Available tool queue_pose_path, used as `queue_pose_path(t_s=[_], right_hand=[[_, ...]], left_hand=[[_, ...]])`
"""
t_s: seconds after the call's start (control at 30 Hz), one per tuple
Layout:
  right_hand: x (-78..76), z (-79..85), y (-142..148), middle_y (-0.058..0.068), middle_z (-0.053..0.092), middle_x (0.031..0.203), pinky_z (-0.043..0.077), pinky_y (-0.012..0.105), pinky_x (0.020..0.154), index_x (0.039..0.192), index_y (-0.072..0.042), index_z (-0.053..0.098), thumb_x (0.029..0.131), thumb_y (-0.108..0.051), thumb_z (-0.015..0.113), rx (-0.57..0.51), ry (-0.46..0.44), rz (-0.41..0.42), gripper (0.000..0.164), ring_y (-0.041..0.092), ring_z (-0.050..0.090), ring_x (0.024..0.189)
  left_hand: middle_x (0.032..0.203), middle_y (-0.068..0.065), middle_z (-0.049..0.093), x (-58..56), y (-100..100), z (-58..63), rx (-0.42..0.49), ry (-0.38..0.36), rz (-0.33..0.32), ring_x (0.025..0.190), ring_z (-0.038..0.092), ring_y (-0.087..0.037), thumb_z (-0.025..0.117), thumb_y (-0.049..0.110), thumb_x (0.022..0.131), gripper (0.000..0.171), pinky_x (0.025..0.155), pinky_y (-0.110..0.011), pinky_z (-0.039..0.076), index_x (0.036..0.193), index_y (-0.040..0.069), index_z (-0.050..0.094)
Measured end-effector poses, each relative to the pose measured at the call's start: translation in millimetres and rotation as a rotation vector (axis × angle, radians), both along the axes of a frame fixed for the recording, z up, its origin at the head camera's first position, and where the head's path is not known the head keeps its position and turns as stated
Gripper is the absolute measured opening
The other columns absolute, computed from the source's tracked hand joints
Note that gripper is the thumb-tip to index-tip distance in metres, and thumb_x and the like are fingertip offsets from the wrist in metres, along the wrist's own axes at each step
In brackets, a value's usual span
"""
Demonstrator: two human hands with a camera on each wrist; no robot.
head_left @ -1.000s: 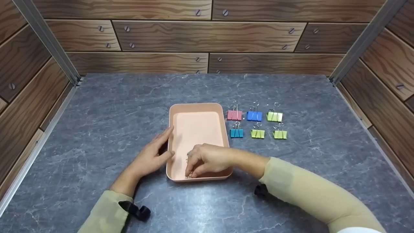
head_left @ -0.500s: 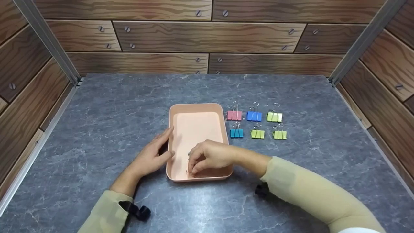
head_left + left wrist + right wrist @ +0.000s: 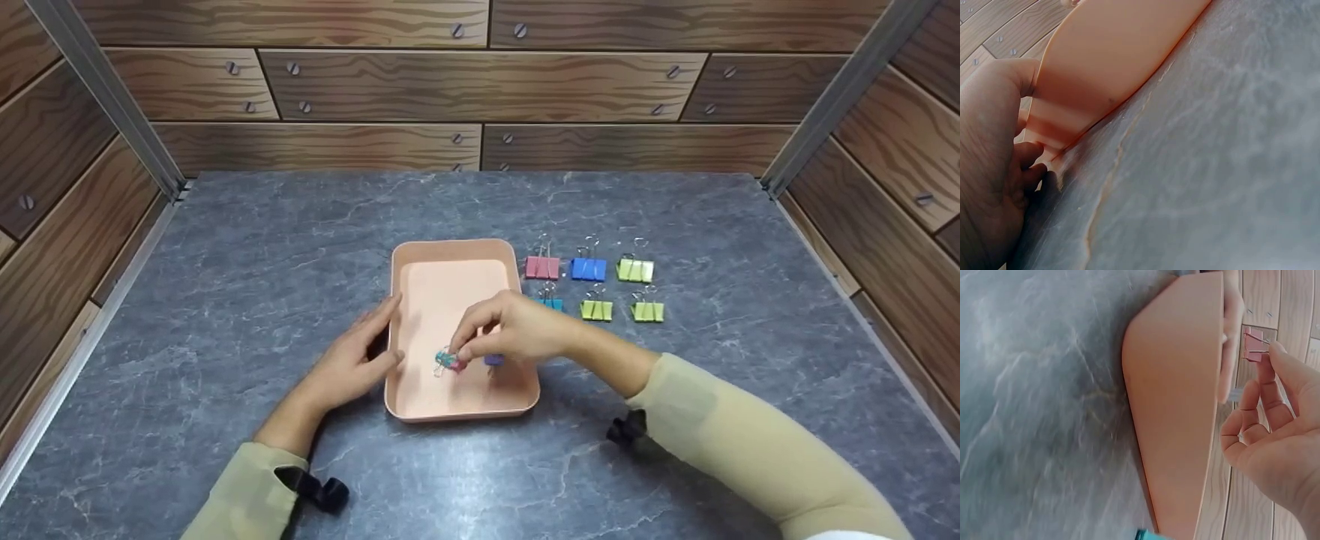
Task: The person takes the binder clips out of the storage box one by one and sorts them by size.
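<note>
My right hand is over the peach tray, pinching a small pink binder clip between thumb and fingertips. Just past those fingertips in the head view, a teal binder clip shows against the tray floor. A blue binder clip is partly hidden under the right hand. My left hand rests on the tray's left rim with fingers extended, thumb at the edge; the left wrist view has the same hand against the tray wall.
Right of the tray, binder clips stand in two rows: a pink clip, a blue clip and a lime clip behind, with a teal clip and two lime ones in front. Wood-patterned panels enclose the grey marbled tabletop.
My right hand has risen from the tray's near end and moved away and slightly right, now holding the pink binder clip. The left hand has stayed at the left rim.
</note>
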State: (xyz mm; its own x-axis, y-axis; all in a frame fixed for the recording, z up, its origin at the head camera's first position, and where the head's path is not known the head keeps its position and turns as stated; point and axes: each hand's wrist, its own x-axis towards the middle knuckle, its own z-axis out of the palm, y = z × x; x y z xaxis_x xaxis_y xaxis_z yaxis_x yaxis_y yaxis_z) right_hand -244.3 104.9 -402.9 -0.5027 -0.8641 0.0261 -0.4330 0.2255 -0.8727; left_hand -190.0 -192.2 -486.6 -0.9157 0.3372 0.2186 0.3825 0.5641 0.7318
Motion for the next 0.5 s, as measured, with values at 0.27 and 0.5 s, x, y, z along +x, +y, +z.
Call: queue_pose_path(t_s=[0.27, 0.5], right_hand=[[-4.9, 10.8, 25.1, 0.007, 0.081, 0.099, 0.063, 0.033, 0.088, 0.109, -0.001, 0.082, 0.099, -0.006, 0.074, -0.058, -0.053, -0.134, 0.014, 0.028, 0.079, 0.096], [-10.0, 17.9, 50.3, 0.011, 0.081, 0.098, 0.064, 0.037, 0.089, 0.109, 0.003, 0.081, 0.098, -0.006, 0.075, -0.104, -0.05, -0.265, 0.015, 0.024, 0.079, 0.094]], left_hand=[[0.172, -0.008, 0.03, 1.7, 0.4, 1.7, -0.009, -0.029, 0.014, 0.158, 0.028, -0.034, 0.065, 0.028, 0.098, 0.081, 0.131, -0.051, 0.016, 0.169, 0.018, 0.029], [0.172, -0.012, 0.029, 1.4, 0.0, 0.0, -0.006, -0.022, 0.009, 0.158, 0.027, -0.037, 0.065, 0.028, 0.098, 0.081, 0.131, -0.054, 0.015, 0.169, 0.017, 0.028]])
